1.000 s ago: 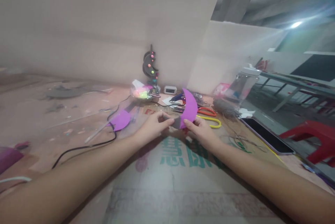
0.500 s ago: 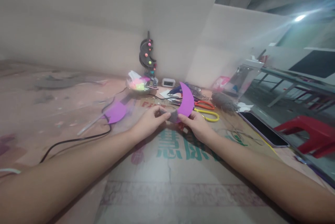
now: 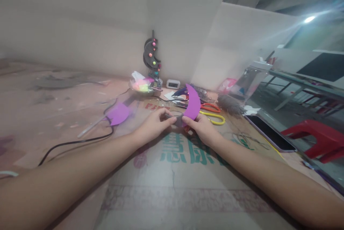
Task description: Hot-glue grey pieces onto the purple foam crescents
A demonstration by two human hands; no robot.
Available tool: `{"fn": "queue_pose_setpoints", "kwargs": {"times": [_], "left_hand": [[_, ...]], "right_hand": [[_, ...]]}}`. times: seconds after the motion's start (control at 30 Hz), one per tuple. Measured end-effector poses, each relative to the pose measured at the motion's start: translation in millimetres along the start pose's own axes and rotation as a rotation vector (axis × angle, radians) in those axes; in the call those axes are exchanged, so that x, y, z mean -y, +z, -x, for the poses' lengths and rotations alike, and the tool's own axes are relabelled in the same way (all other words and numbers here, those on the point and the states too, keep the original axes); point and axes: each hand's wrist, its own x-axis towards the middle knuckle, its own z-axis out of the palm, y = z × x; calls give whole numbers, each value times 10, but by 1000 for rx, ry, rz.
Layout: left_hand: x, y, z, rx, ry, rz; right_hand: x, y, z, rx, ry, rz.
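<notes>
Over the cardboard sheet (image 3: 139,194), my right hand (image 3: 201,126) pinches the lower end of a purple crescent-shaped piece (image 3: 194,102), whose tip points up. My left hand (image 3: 156,124) is closed on a small dark grey strip (image 3: 178,121) that meets the crescent's lower end. Whether the strip is fixed to the crescent or just pressed against it, I cannot tell. Behind the crescent lie scissors with yellow handles (image 3: 217,118) and a pair with orange handles (image 3: 211,108).
A dark crescent ornament with coloured balls (image 3: 151,56) stands by the wall. Near it are a bowl of bright scraps (image 3: 142,87) and a small white clock (image 3: 173,84). Another purple piece (image 3: 119,114) and a black cable (image 3: 77,142) lie left; a phone (image 3: 270,133) lies right.
The grey strip has tilted slightly between my fingers, and the crescent has shifted a little to the right. Both hands keep their grip in nearly the same place.
</notes>
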Motion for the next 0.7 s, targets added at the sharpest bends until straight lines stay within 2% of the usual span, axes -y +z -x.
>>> {"fn": "queue_pose_setpoints", "kwargs": {"times": [0.23,0.5,0.7], "left_hand": [[2,-1,11,14,22,-38],[-3,-11,18,12,20,-44],[27,-9,9,36,26,-27]], "right_hand": [[-26,-17,-11,-58,22,-57],[-55,-39,-16,-12,3,-67],[-2,-25,2,-45,-2,-23]]}}
